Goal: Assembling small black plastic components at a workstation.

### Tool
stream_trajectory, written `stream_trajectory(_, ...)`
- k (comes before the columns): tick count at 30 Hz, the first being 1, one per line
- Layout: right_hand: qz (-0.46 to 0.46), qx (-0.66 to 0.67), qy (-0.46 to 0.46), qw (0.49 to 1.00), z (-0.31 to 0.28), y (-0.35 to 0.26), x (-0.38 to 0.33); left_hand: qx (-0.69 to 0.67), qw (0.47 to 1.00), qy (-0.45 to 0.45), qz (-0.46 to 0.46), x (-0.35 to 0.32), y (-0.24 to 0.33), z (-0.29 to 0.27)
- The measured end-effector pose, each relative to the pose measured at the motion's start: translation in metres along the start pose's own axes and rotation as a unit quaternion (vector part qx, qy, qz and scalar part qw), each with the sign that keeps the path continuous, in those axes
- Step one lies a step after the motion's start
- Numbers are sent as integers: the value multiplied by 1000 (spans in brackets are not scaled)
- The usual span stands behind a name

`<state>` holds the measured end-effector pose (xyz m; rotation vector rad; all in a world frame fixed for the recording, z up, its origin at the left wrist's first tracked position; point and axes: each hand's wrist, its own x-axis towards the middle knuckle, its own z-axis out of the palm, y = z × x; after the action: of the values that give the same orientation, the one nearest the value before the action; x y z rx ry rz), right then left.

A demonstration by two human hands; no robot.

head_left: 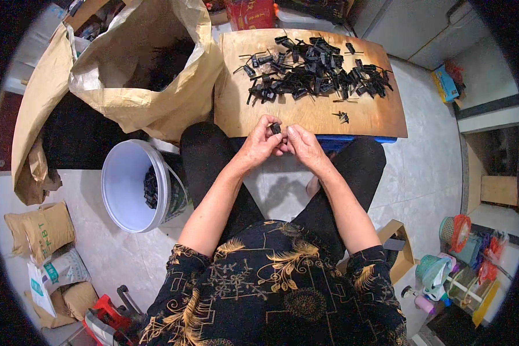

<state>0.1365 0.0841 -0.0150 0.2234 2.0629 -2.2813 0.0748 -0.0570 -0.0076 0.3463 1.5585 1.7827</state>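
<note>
Above lap | hands together, pinching small black part

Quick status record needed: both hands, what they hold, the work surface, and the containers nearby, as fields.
left hand: pinches a small black plastic part
right hand: fingertips at the same part
board: wooden, holds a pile of black parts
white bucket: to the person's left, some black parts inside
paper sack: open, beside the board

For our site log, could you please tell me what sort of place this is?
Probably a home or small-workshop piecework spot: a bare wooden board heaped with small black plastic parts, a large brown paper sack, and a white plastic bucket on a tiled floor.
</note>
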Motion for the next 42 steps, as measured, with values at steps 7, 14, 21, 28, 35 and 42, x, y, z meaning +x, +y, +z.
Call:
stream_trajectory(7, 6, -73, -28, 997, -1, 5, 1, 42, 999, -1, -1, 2, 0, 0)
stream_trajectory(14, 20, -115, -14, 993, -2, 4, 3, 65, 997, 2, 44, 7, -5, 1)
stream_trajectory(21, -4, -203, 16, 979, -3, 5, 13, 297, 949, 59, 84, 11, -2, 2)
stream_trajectory(28, -23, -201, 42, 978, 4, 4, 28, 277, 940, 154, 127, 18, -12, 3)
stream_trajectory(35, -32, -129, 154, 979, 8, -11, 107, -124, 963, 239, 23, 22, 3, -6)
stream_trajectory(42, 2, -342, 161, 926, -12, 3, 161, -190, 957, 218, -15, 22, 1, -8)
